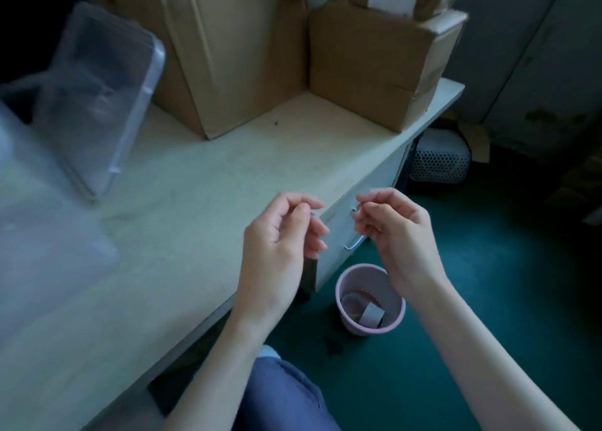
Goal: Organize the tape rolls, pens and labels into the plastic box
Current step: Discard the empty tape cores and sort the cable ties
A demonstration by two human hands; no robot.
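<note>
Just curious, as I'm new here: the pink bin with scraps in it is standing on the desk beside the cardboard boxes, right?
Not quite. The head view shows the pink bin with scraps in it standing on the green floor, below the desk edge near the drawer handle, not on the desk. The cardboard boxes are what stand on the desk.

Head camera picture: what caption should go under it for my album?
Two hands, left and right, fingers curled, hover at the desk edge above a pink bin, beside cardboard boxes.
</note>
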